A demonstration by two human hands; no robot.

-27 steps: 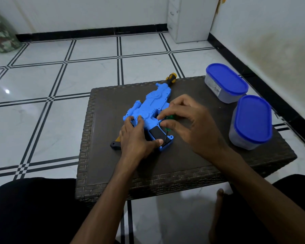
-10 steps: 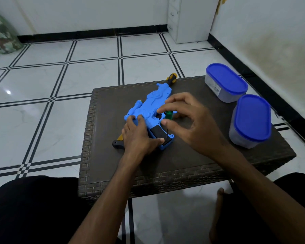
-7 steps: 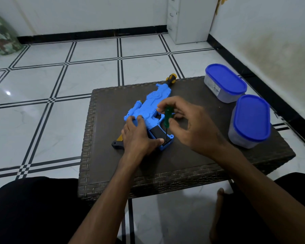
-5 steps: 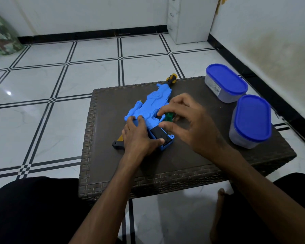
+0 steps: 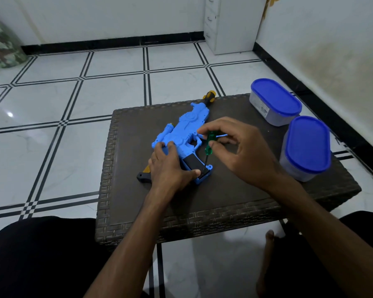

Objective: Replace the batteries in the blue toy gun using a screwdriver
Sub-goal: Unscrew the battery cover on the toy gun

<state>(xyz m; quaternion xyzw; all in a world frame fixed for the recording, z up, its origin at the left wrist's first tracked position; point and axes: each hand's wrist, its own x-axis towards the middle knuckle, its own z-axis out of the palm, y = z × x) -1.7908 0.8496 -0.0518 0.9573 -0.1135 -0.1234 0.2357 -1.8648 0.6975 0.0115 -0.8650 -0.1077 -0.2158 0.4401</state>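
Note:
The blue toy gun (image 5: pixel 184 130) lies flat on the dark wicker table (image 5: pixel 224 196), muzzle pointing away from me. My left hand (image 5: pixel 168 166) presses down on its rear half, thumb against the grip. A black battery cover (image 5: pixel 192 163) shows on the grip. My right hand (image 5: pixel 239 147) pinches a small green-handled screwdriver (image 5: pixel 209 143) between thumb and fingers, held nearly upright. Its thin shaft reaches down to the lower end of the grip.
Two grey containers with blue lids stand at the table's right side, one at the back (image 5: pixel 275 102) and one nearer (image 5: pixel 306 147). A white cabinet (image 5: pixel 230 22) stands against the far wall. My legs flank the table's near edge.
My right hand has been turning the green screwdriver, its fingers shifting on the handle. The handle now stands more upright than half a second ago. My left hand and the gun have stayed put.

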